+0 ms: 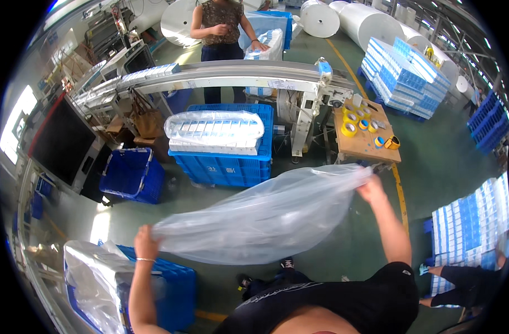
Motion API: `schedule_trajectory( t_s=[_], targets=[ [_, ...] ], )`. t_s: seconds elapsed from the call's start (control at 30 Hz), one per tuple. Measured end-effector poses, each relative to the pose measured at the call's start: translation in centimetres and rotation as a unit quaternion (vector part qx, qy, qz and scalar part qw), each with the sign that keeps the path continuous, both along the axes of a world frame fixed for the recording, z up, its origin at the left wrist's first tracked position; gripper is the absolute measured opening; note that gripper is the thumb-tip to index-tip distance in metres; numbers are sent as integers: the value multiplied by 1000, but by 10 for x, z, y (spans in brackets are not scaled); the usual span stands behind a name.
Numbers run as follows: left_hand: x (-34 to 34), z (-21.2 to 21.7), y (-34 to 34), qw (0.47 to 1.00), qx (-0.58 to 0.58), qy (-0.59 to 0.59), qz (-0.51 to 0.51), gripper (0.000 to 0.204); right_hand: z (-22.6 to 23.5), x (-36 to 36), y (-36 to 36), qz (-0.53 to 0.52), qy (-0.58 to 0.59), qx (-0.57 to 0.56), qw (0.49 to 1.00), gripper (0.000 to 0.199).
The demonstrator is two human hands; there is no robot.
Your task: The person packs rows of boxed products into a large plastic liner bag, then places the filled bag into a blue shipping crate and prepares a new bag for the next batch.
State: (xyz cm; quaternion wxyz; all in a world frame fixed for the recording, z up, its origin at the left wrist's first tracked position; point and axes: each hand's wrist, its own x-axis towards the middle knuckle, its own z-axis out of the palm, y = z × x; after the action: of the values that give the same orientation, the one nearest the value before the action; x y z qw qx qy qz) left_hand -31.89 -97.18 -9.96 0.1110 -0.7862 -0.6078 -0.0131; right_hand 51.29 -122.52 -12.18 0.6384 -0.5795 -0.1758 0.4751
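A large piece of thin, translucent whitish plastic film (265,217) is held above the dark green floor (371,245), in front of the body. One end is pinched in the bare left hand (146,243), with the fingers closed on a gathered edge; the other end is gripped in the bare right hand (368,188). The arms are set wide apart, presumably so that the film is spread and does not sag to the floor; whether it is a bag or a single sheet cannot be told. Beyond it, a long row of white-and-blue packs under clear wrapping (214,129) is supported on a blue plastic crate (226,170), apparently for convenient height. Yellow rolls of tape (348,133) are grouped on a light-brown wooden table (352,147), likely for easy reach.
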Motion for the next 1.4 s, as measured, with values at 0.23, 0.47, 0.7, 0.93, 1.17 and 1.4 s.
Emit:
schedule_trajectory(
  t_s=[0.23,0.47,0.7,0.93,1.17,1.4],
  targets=[
    [-35,-14,13,725,25,-602,335,48,82,-104,-43,717,-106,-191,662,48],
    [203,69,-97,610,-384,-680,-133,36,8,125,-52,-169,-790,-306,503,20],
    [151,90,-120,538,-506,-660,-137,42,9,195,-63,-250,-573,-435,648,27],
    [89,-11,-82,962,-175,-186,93,64,23,27,20,7,61,80,995,26],
    [-82,-52,-60,776,-3,-343,529,29,93,-115,-36,832,-61,-241,496,44],
    [110,-37,-88,470,-214,-839,172,22,53,52,-23,43,-722,-237,649,35]
  ],
)
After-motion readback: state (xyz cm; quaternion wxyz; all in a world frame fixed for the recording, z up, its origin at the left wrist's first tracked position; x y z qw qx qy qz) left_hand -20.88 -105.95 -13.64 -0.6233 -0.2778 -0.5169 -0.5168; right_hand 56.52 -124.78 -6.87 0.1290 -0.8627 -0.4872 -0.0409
